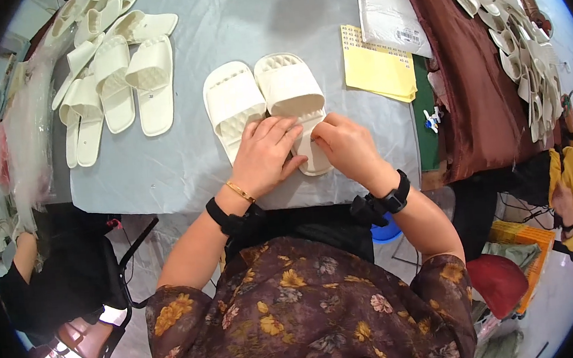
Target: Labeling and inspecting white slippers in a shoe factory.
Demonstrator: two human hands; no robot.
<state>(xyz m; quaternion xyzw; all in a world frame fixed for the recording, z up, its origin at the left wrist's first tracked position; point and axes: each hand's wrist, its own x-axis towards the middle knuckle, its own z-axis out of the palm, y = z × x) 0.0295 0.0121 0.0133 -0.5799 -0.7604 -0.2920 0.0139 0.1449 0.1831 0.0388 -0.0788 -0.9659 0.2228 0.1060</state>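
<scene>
A pair of cream slide slippers lies side by side on the cloth-covered table before me, toes pointing away. Across the inner edges of the left slipper and the right slipper rests my left hand, fingers stretched flat and thumb apart on the right slipper's heel. My right hand is closed in a pinch against the right slipper's insole, beside a small dark mark. Its fingertips hide whatever they hold, if anything.
Several more cream slippers lie at the far left. Yellow sticker sheets sit at the right under a white plastic package. A brown-covered table holds a slipper pile. People sit at both sides.
</scene>
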